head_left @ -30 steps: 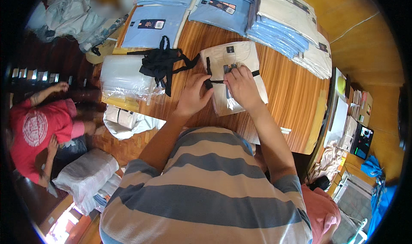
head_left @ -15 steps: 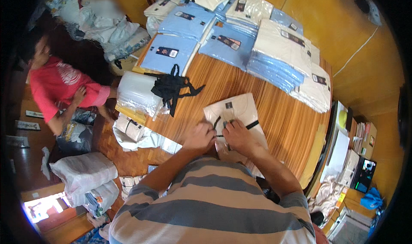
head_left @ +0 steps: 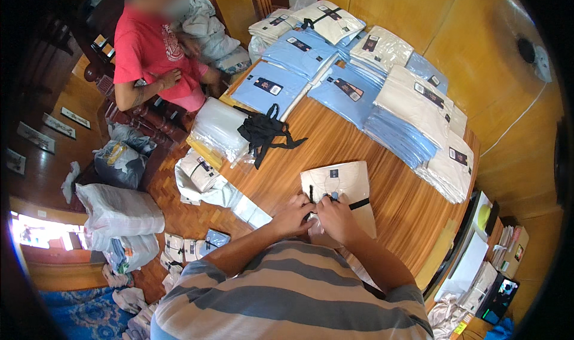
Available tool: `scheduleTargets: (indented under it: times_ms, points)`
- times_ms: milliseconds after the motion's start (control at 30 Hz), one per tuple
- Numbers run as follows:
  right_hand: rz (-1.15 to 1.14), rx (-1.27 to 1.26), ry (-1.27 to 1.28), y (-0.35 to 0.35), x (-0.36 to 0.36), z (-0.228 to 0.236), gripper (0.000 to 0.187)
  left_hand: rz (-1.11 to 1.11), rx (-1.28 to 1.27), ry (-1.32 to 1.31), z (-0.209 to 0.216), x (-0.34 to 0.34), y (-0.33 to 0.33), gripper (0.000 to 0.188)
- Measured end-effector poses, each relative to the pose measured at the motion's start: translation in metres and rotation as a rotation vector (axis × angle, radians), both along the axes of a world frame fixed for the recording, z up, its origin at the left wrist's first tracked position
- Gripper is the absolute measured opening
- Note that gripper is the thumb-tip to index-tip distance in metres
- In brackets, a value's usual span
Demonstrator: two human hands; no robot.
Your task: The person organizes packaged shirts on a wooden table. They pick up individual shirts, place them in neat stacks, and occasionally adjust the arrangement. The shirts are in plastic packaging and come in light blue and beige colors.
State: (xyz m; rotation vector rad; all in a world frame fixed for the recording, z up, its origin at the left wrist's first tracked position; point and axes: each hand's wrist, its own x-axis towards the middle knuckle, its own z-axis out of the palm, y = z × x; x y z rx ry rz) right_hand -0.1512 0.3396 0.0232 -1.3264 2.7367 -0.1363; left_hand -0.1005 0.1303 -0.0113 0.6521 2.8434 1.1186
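Observation:
A folded cream garment (head_left: 344,181) in clear plastic lies on the table in front of me, with a small dark label near its collar. Across it runs a black fabric strip (head_left: 360,204), one short piece of it standing up beside my fingers. My left hand (head_left: 292,216) is closed in a pinch on the strip at the garment's left edge. Right against it, my right hand (head_left: 336,219) pinches the strip over the garment's middle. The fingers partly hide where the strip's ends meet. A tangled pile of black strips (head_left: 262,134) rests farther off to the left.
Clear plastic bags (head_left: 216,131) lie at the table's left edge. Stacks of packed blue garments (head_left: 344,98) and cream garments (head_left: 402,95) line the far side. A person in a red shirt (head_left: 146,47) stands left of the table. Filled sacks (head_left: 116,211) sit on the floor.
The view has shifted, so the table appears lower and farther right. Both hands stay close together on the strip. The person in red now stands more upright beside the table.

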Motion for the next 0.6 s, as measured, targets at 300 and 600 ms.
scheduleTargets:
  times_ms: [300,600]
  points:
    - [-0.019,-0.361,-0.430,0.024,-0.015,-0.002,0.014,-0.015,0.021,0.076,0.021,-0.011,-0.003,0.023]
    - [-0.399,-0.621,-0.584,0.078,-0.029,0.045,0.015,-0.042,0.438,-0.468,0.044,0.004,-0.024,0.026]
